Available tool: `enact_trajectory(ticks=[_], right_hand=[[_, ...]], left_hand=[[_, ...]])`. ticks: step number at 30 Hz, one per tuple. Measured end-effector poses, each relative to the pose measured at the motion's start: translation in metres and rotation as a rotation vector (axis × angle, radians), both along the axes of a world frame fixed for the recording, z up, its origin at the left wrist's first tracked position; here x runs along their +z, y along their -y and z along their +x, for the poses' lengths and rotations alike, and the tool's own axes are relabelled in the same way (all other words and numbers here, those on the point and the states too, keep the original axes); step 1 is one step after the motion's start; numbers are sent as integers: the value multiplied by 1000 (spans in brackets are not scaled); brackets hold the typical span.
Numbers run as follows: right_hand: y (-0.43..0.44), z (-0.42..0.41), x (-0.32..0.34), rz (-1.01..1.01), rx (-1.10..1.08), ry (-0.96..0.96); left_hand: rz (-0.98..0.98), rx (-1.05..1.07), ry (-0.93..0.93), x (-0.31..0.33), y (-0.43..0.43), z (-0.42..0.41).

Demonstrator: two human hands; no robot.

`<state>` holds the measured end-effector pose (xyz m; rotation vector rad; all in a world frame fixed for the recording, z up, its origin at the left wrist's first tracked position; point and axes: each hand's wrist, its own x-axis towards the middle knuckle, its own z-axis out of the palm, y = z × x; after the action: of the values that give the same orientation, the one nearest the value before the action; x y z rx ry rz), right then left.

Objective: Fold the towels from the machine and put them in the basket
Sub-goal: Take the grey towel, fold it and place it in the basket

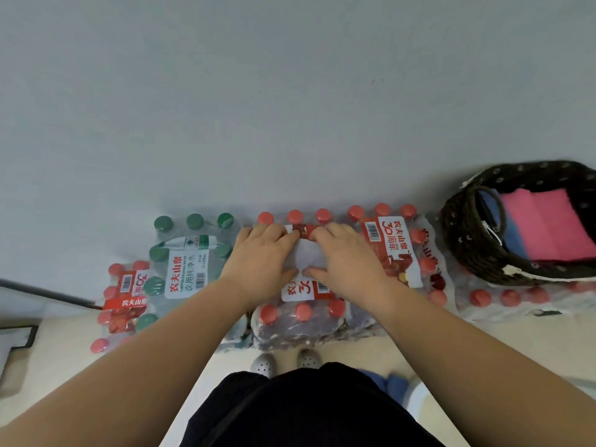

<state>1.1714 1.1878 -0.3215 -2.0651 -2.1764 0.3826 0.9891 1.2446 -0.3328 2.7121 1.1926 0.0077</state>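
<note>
The small white towel (308, 258) lies on top of the red-capped water pack (300, 317) that stands against the wall, and both of the person's hands are down on it. The left hand (261, 259) covers its left edge and the right hand (350, 258) its right edge. Both are palm-down with the fingers spread almost straight, pressing the cloth, not curled round it. The thumbs nearly meet at the near edge. Only a narrow strip of cloth shows between them, so I judge it is already folded small. It looks light, soft and limp, and it will sag and spring open if lifted by one corner. Better to take it along the two short edges, or slide a flat hand under the whole bundle. The shrink-wrap beneath looks slick and bumpy over the caps, so the fold may slip while being pressed. To the right of that pack, well apart from the towel, a dark woven basket (464, 240) stands on another pack. Inside it a folded pink towel (554, 224) lies on a blue towel (512, 233), with room above them. To the left of the pack stands a green-capped pack (183, 253).
</note>
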Motion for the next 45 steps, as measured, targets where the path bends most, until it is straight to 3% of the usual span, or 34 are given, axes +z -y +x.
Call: enact_trajectory(ticks=[8,15,17,19,28,34,39,45], right_hand=[[26,-7,23,9,-82,-110],[49,17,57,371,-258,-501],[52,22,59,393,-301,-616],[53,28,59,388,-327,-654],[61,95,77,440,-429,-809],[68,179,92,356,-404,-1331],[73,256,97,482,-440,-1093],[72,327,72,380,-542,-873]], left_hand=[[-140,-155,162,13,-7,2],[-735,10,749,48,4,13],[-910,61,893,57,13,21],[-964,69,972,63,21,32],[-984,26,1020,80,55,113],[-1025,66,1130,113,75,206],[-974,38,1022,114,85,275],[-258,-7,488,98,77,303]])
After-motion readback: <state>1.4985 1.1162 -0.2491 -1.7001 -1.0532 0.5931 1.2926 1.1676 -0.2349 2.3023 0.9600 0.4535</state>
